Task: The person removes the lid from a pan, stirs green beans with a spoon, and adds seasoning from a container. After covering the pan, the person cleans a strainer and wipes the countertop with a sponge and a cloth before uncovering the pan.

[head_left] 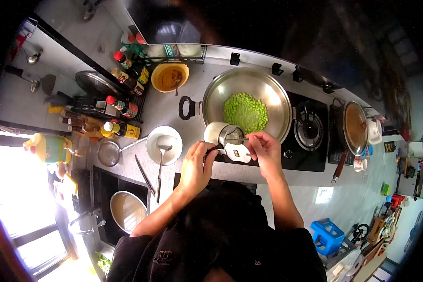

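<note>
My left hand is closed on a seasoning jar, which is held tilted at the near edge of the wok. Its white lid with a small dark label hangs on the near side. My right hand pinches the thin handle of a small spoon at the jar's mouth; the spoon's bowl is hard to make out. Just beyond both hands, a wide steel wok stands on the stove with green peas heaped in its middle.
Left of the wok are a white bowl with a ladle, a strainer, and a yellow bowl with brown sauce. Several sauce bottles line the counter. A pot sits in the sink; a lidded pan stands right.
</note>
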Tool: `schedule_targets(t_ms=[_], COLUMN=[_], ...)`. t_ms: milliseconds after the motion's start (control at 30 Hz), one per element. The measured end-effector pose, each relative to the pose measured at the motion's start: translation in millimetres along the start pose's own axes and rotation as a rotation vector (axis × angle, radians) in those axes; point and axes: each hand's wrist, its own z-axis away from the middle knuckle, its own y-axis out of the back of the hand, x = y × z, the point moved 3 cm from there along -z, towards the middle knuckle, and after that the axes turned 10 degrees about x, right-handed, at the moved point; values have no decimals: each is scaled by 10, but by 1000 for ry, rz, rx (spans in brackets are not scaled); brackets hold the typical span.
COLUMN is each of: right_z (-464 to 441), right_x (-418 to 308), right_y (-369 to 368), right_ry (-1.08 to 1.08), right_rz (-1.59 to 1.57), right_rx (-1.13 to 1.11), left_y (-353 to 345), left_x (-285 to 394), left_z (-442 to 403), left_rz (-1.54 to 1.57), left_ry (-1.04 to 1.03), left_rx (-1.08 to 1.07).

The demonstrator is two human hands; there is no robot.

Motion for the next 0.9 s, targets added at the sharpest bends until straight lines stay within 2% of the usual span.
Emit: schedule_targets(t_ms=[233, 367, 500, 633, 733, 767, 900], right_z=[-177, -330, -416, -499, -508, -525, -355], right_x=[-140, -251, -351, -335, -355, -312, -498], right_y=[210, 360, 396, 395, 425, 452, 275], right_ry=[7, 118, 271, 638, 739, 718, 378], right_rz=[-43, -54, 125, 473, 535, 451, 87], right_rx=[116, 167, 260, 375, 496, 480, 304], left_y=[28, 110, 173, 197, 212, 222, 271], left_x=[-116, -184, -251, -252, -245, -248, -242], left_z=[-105, -117, -95, -80, -65, -59, -30], left_rz=[-1, -12, -9, 9, 13, 11, 25], left_ry=[35, 46, 8, 6, 9, 8, 123], left_rx=[82, 98, 120, 123, 118, 116, 116])
